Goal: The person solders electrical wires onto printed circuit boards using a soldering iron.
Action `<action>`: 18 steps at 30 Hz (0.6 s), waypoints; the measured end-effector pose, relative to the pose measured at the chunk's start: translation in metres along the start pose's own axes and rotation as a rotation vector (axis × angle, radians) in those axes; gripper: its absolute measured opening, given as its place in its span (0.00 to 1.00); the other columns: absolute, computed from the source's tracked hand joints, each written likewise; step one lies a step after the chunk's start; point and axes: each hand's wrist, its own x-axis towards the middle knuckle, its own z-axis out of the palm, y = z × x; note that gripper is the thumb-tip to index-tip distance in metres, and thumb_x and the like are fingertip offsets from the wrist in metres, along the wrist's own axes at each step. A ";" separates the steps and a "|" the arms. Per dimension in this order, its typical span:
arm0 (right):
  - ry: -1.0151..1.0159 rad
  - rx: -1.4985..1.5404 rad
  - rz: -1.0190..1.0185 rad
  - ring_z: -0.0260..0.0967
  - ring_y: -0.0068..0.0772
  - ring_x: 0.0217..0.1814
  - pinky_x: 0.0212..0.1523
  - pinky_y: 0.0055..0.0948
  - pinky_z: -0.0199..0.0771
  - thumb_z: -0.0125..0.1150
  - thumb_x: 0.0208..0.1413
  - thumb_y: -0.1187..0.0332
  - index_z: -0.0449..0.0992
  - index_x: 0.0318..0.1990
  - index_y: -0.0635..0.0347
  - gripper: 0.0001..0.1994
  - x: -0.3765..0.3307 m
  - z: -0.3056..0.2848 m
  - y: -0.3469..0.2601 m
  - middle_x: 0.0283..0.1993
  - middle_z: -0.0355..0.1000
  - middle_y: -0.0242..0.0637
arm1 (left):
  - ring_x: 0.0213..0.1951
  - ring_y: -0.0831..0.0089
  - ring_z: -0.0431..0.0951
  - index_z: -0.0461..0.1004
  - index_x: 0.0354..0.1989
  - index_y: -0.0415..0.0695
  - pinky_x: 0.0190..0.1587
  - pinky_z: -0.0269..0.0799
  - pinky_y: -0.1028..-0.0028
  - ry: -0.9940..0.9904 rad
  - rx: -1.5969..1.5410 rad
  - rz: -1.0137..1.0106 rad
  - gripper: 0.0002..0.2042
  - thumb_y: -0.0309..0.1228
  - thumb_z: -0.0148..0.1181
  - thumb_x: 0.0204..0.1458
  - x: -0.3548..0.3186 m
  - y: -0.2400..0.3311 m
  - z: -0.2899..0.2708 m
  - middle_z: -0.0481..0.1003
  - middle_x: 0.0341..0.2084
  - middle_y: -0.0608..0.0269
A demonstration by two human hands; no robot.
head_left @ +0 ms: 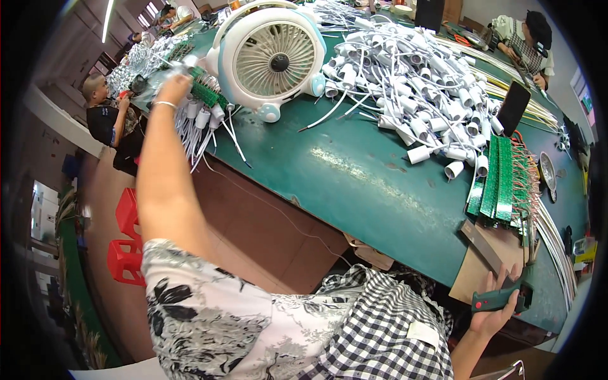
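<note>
My left arm stretches far out to the left table edge. My left hand (176, 88) is smeared by motion, its fingers at a blurred white object (190, 62); whether it grips this cannot be told. Green circuit strips (206, 95) and white lamp holders (202, 118) with wires lie just beside it. At the lower right, my right hand (491, 320) holds a dark green handheld tool (493, 300) with a red button across the palm, some fingers stretched out past it. The tool's working end is hidden.
A white fan (278, 63) stands beyond my left hand. A large heap of white lamp holders (418, 88) covers the far table. Green circuit strips (497, 180), a metal bar (481, 246) and a black phone-like slab (513, 107) lie right. Red stools (126, 259) stand left; other people work around.
</note>
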 end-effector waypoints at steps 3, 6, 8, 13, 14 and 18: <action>0.016 -0.046 -0.029 0.43 0.43 0.72 0.68 0.46 0.42 0.41 0.63 0.57 0.46 0.67 0.60 0.29 -0.005 0.003 -0.002 0.71 0.46 0.37 | 0.58 0.55 0.66 0.62 0.60 0.44 0.58 0.61 0.62 -0.030 0.037 -0.117 0.33 0.40 0.63 0.44 -0.013 0.048 0.095 0.66 0.56 0.47; 0.048 -0.070 -0.077 0.43 0.42 0.72 0.69 0.47 0.41 0.41 0.62 0.57 0.46 0.67 0.61 0.29 -0.007 -0.002 -0.009 0.71 0.45 0.37 | 0.59 0.54 0.64 0.62 0.60 0.48 0.59 0.59 0.61 -0.015 -0.063 -0.169 0.33 0.43 0.63 0.43 -0.005 0.075 0.107 0.64 0.58 0.48; 0.024 -0.038 -0.068 0.43 0.42 0.72 0.69 0.47 0.41 0.41 0.62 0.57 0.46 0.67 0.61 0.30 -0.002 0.000 -0.009 0.71 0.45 0.37 | 0.58 0.54 0.66 0.63 0.60 0.46 0.59 0.59 0.63 -0.054 -0.307 -0.143 0.35 0.47 0.61 0.42 -0.002 0.024 0.100 0.67 0.55 0.47; -0.001 0.018 -0.075 0.50 0.42 0.69 0.65 0.49 0.51 0.44 0.61 0.59 0.47 0.67 0.60 0.29 0.004 -0.014 -0.003 0.70 0.49 0.38 | 0.36 0.62 0.77 0.76 0.41 0.35 0.42 0.72 0.70 0.816 -0.206 0.160 0.12 0.26 0.56 0.48 -0.005 -0.037 0.039 0.78 0.35 0.51; 0.043 -0.026 -0.101 0.50 0.42 0.69 0.65 0.49 0.51 0.44 0.61 0.58 0.47 0.67 0.58 0.29 0.001 -0.014 -0.005 0.69 0.50 0.38 | 0.36 0.65 0.77 0.76 0.40 0.34 0.42 0.72 0.71 0.976 -0.344 0.120 0.11 0.23 0.53 0.49 -0.016 0.032 0.027 0.78 0.36 0.52; 0.069 -0.039 -0.088 0.51 0.43 0.68 0.65 0.50 0.52 0.46 0.60 0.57 0.50 0.67 0.55 0.29 0.011 -0.011 -0.005 0.68 0.52 0.38 | 0.38 0.70 0.76 0.75 0.39 0.32 0.44 0.72 0.74 1.061 -0.837 0.310 0.10 0.21 0.48 0.54 -0.095 0.248 -0.035 0.76 0.39 0.54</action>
